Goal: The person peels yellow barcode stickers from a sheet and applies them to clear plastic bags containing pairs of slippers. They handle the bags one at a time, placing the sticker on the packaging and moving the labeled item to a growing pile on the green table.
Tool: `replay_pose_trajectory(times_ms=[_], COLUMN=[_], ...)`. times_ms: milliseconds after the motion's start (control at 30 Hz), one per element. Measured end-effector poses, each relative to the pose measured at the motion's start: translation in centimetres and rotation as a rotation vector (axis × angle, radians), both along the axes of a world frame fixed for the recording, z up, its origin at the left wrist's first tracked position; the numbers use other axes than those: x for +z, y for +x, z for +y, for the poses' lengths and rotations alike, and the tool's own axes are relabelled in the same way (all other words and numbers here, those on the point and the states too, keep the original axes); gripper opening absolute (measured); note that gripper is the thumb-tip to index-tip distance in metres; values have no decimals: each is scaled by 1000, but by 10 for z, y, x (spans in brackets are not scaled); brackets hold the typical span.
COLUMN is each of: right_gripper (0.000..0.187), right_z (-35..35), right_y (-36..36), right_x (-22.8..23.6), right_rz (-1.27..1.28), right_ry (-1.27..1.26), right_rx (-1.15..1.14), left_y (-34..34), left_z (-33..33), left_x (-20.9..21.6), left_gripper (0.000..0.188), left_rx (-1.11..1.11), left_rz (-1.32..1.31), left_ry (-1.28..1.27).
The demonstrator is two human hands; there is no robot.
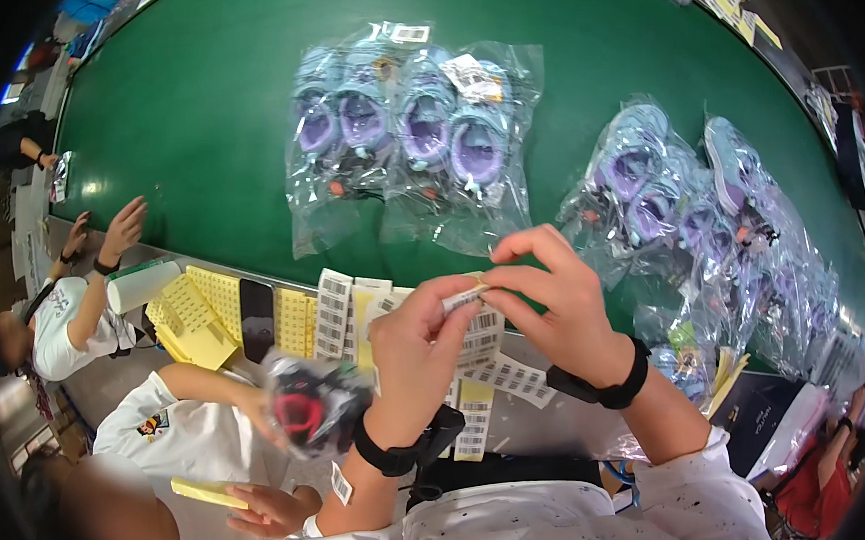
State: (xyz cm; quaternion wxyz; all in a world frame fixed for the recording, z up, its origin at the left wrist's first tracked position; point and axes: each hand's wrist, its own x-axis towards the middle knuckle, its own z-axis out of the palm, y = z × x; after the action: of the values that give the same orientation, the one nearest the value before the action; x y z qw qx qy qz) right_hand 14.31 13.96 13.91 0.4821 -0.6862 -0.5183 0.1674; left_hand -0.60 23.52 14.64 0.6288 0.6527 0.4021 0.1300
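Note:
Above the table's near edge, the fingertips of both my hands meet at a small white barcode sticker (463,298). My left hand (410,350) pinches its left end. The thumb and a finger of my right hand (567,306) close on its right end, with the other fingers raised. Beneath my hands lie sheets of barcode labels (333,315), partly covered by them. Beyond, light blue shoes with purple lining (423,135) lie in clear bags, some with labels on top. To the right is a heap of similar bagged shoes (648,190).
The green table (191,116) stretches away in front. At left, a co-worker holds a bagged black and red shoe (300,415) and a yellow pad (207,492). Yellow label sheets (190,312), a dark phone-like slab (257,317) and a white cylinder (145,287) line the edge.

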Motion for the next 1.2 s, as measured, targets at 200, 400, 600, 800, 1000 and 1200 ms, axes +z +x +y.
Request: replay_pose_trajectory(times_ms=[200,400,600,800,1000,1200], right_gripper=[21,21,21,21,21,20], right_z=[7,7,8,5,-9,-12], right_y=[-9,-14,-14,-12,-12,-13], right_x=[-6,-6,-9,-7,-21,-18], right_rz=[-159,-82,29,-171,-139,100], right_ry=[33,11,-48,22,84,-18], right_rx=[-18,-33,-50,-36,-4,-119], left_y=[-4,-10,-5,-1,-2,1], left_z=[9,10,12,8,2,-3], left_x=[2,-5,9,10,-3,1], left_gripper=[24,26,24,24,28,25], left_rx=[-26,-58,-105,-78,-8,-65], left_rz=[90,53,159,155,88,121], left_ry=[-5,3,33,21,-154,-93])
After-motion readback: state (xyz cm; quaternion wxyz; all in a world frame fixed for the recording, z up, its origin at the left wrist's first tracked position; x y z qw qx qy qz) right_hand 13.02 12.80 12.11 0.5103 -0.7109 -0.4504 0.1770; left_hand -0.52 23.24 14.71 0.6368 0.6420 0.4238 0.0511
